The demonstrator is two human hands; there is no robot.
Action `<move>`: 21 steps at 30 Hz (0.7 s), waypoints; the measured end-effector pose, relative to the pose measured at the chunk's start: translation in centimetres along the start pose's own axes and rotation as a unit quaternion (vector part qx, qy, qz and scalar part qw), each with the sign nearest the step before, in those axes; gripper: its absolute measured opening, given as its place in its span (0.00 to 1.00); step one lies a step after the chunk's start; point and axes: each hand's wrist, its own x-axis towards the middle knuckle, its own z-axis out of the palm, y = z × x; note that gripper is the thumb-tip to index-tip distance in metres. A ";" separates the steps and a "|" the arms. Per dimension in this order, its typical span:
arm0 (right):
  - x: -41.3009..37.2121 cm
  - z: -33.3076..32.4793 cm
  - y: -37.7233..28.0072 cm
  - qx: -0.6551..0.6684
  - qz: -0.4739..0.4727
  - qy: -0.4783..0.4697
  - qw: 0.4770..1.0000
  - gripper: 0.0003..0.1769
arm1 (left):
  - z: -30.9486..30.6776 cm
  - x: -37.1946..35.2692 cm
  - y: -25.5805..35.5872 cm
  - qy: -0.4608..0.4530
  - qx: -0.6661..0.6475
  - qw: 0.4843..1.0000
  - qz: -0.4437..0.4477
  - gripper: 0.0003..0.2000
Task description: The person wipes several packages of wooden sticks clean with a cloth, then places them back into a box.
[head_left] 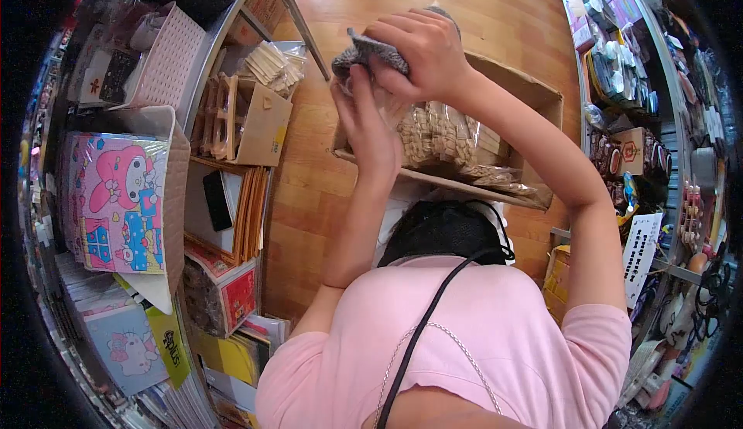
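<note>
The right hand (422, 54) is raised over the cardboard box (534, 88), its grip clamped on a grey knitted cloth (364, 51) that bunches out from under the fingers towards the left. The left hand (370, 123) stands just below it, fingers stretched upward with the tips touching the cloth's lower edge. Whether this grip pinches the cloth or only rests against it, I cannot tell.

Both hands hang above the box's left end. The box sits open on the wooden floor (464, 3) and is filled with clear packets (441, 139) of small tan pieces, stacked in rows.

Along the floor's left edge stand shelves (232, 11) with a pink cartoon-print box (116, 197) and brown envelopes (251, 205). Along the right edge runs a rack (619, 65) crowded with small goods.
</note>
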 end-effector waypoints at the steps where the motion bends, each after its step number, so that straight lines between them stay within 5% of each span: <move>1: 0.0 -0.1 -0.1 -0.006 0.022 -0.010 1.000 0.18 | 0.3 -0.3 -0.1 0.040 0.030 0.998 0.024 0.20; 8: 0.8 -0.4 -2.6 -0.047 0.078 -0.022 0.996 0.17 | -0.4 1.5 1.3 0.052 0.226 0.942 0.241 0.16; 18: 0.1 -0.8 -1.9 -0.081 0.091 -0.085 0.989 0.21 | -0.3 2.8 2.7 0.022 0.274 0.904 0.326 0.18; 21: -0.5 -1.2 -1.1 -0.101 0.092 -0.109 0.985 0.19 | -0.2 2.4 2.9 0.022 0.293 0.910 0.294 0.17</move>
